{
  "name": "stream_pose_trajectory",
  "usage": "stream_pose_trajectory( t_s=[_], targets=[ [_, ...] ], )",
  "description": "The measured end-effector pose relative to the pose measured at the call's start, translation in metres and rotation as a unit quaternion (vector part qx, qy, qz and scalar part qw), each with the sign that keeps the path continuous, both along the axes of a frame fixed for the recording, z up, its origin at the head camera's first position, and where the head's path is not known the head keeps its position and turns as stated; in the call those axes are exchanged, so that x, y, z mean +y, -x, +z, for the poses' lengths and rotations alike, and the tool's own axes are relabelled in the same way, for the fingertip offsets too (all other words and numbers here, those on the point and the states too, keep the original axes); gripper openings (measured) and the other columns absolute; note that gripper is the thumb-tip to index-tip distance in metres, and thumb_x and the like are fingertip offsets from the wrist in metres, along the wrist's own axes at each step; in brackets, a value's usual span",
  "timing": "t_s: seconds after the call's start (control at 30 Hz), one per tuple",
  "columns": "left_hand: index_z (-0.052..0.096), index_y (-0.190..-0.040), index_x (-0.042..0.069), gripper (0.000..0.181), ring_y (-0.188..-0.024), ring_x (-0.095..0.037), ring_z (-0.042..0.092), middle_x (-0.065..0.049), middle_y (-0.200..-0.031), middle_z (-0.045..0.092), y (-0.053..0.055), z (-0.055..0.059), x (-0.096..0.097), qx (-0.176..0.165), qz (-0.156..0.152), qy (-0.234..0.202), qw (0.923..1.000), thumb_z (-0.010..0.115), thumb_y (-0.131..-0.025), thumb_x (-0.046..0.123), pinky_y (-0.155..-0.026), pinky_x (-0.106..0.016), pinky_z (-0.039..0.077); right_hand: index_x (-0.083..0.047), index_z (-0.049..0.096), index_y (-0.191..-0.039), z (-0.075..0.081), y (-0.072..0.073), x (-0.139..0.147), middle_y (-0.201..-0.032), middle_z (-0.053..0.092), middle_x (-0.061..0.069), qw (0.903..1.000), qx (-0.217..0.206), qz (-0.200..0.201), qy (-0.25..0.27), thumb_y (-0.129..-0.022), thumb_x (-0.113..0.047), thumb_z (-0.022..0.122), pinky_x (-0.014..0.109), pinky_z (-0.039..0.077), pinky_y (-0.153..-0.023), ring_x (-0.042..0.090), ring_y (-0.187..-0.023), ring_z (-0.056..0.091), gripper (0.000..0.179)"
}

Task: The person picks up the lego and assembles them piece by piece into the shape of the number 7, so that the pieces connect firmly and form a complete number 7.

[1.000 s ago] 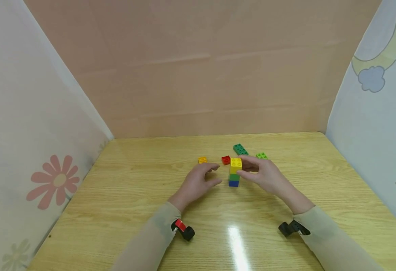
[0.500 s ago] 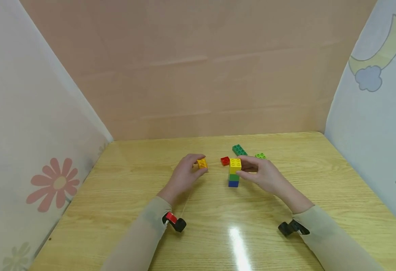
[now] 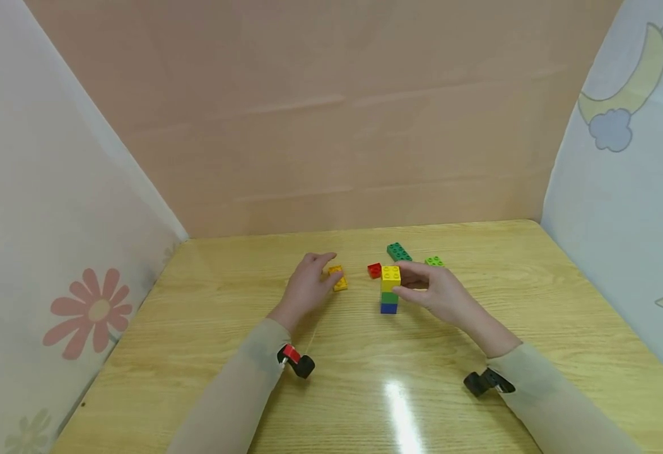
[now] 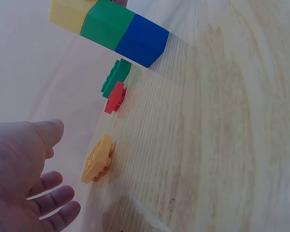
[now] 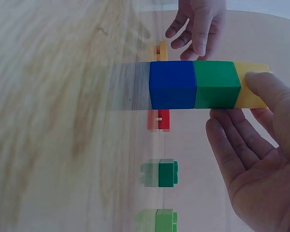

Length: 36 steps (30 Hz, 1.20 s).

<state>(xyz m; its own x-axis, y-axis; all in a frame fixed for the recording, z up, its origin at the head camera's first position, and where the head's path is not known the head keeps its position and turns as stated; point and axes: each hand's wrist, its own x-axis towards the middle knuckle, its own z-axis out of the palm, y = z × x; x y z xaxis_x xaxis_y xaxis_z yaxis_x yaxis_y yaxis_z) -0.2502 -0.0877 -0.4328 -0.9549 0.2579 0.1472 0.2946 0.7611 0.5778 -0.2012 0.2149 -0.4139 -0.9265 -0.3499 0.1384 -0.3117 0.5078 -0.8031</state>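
Observation:
A tower of three bricks stands upright near the middle: yellow brick (image 3: pixel 390 277) on top, green brick (image 5: pixel 217 84) below it, blue brick (image 5: pixel 172 85) at the bottom. My right hand (image 3: pixel 441 296) pinches the yellow brick between thumb and fingers from the right side. To the left, my left hand (image 3: pixel 307 284) is spread beside a flat orange brick (image 3: pixel 339 282), thumb and index finger apart with the brick in front of them. In the left wrist view a gap separates the thumb from this orange brick (image 4: pixel 98 159), whose studs face down to the table.
Behind the tower lie a small red brick (image 3: pixel 374 270), a longer dark green brick (image 3: pixel 399 251) and a light green brick (image 3: pixel 434 261). They rest on a wooden table (image 3: pixel 195 328), with a pinkish cloth wall (image 3: pixel 337 157) at its back edge and patterned cloths on both sides.
The left hand has moved left, away from the tower to the orange brick, and its thumb and index finger have since spread wider. The right hand keeps its hold on the yellow brick.

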Motion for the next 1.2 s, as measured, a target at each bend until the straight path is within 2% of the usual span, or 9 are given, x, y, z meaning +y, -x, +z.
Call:
stream_pose_trajectory(
  t_s=[0.23,0.47,0.57,0.73,0.97,1.1,1.2],
  targets=[
    [0.056,-0.162,0.014,0.058,-0.127,-0.036,0.064,-0.020,-0.148,0.058,0.004,0.003,0.005,-0.026,0.024,0.028,0.9990,0.068,-0.112,0.042,-0.109,-0.053,0.054,0.000,0.061,-0.155,0.001,-0.001,0.000,-0.131,0.075,0.010,1.0000,0.003,0.003,0.000,-0.105,-0.022,0.080,0.042,0.061,-0.099,0.030,-0.121,0.072,0.057],
    [0.058,-0.160,0.011,0.061,-0.118,-0.033,0.065,-0.017,-0.140,0.065,0.008,0.003,0.008,-0.025,0.033,0.061,0.9973,0.064,-0.113,0.047,-0.106,-0.051,0.054,-0.001,0.062,-0.154,0.002,-0.002,-0.001,-0.131,0.075,0.009,1.0000,0.001,0.003,0.003,-0.105,-0.023,0.081,0.042,0.061,-0.100,0.030,-0.120,0.073,0.056],
    [0.058,-0.160,0.011,0.063,-0.114,-0.032,0.064,-0.016,-0.136,0.065,0.010,-0.001,0.006,-0.026,0.029,0.059,0.9975,0.065,-0.112,0.050,-0.103,-0.050,0.055,-0.001,0.062,-0.154,0.002,-0.002,-0.001,-0.131,0.075,0.010,1.0000,0.001,0.004,0.005,-0.105,-0.023,0.080,0.041,0.061,-0.099,0.030,-0.120,0.073,0.057],
    [0.055,-0.163,0.012,0.065,-0.125,-0.035,0.061,-0.018,-0.146,0.060,0.017,-0.010,-0.004,-0.022,-0.011,0.019,0.9995,0.071,-0.109,0.045,-0.110,-0.053,0.052,-0.002,0.061,-0.155,0.003,-0.002,-0.001,-0.131,0.075,0.010,1.0000,-0.001,0.005,0.006,-0.106,-0.023,0.080,0.040,0.062,-0.099,0.030,-0.121,0.072,0.056],
    [0.050,-0.166,0.009,0.061,-0.149,-0.040,0.049,-0.018,-0.164,0.051,0.027,-0.017,-0.022,-0.028,-0.096,-0.034,0.9944,0.072,-0.110,0.018,-0.124,-0.054,0.041,-0.001,0.060,-0.156,0.004,-0.002,-0.002,-0.132,0.075,0.011,1.0000,-0.006,0.003,0.005,-0.106,-0.025,0.079,0.042,0.061,-0.101,0.030,-0.123,0.072,0.058],
    [0.046,-0.168,0.007,0.062,-0.157,-0.034,0.044,-0.014,-0.168,0.049,0.031,-0.020,-0.027,-0.037,-0.134,-0.040,0.9894,0.069,-0.110,0.005,-0.128,-0.051,0.035,-0.001,0.059,-0.156,0.003,-0.001,-0.002,-0.133,0.075,0.011,1.0000,-0.006,0.001,0.003,-0.106,-0.025,0.079,0.042,0.061,-0.101,0.031,-0.123,0.072,0.059],
    [0.045,-0.169,0.009,0.064,-0.156,-0.032,0.046,-0.012,-0.166,0.053,0.032,-0.023,-0.028,-0.044,-0.141,-0.033,0.9885,0.068,-0.110,0.003,-0.128,-0.050,0.034,-0.001,0.060,-0.156,0.002,-0.001,-0.002,-0.132,0.075,0.011,1.0000,-0.005,0.000,0.002,-0.106,-0.023,0.079,0.042,0.061,-0.101,0.031,-0.122,0.072,0.058]
  ],
)
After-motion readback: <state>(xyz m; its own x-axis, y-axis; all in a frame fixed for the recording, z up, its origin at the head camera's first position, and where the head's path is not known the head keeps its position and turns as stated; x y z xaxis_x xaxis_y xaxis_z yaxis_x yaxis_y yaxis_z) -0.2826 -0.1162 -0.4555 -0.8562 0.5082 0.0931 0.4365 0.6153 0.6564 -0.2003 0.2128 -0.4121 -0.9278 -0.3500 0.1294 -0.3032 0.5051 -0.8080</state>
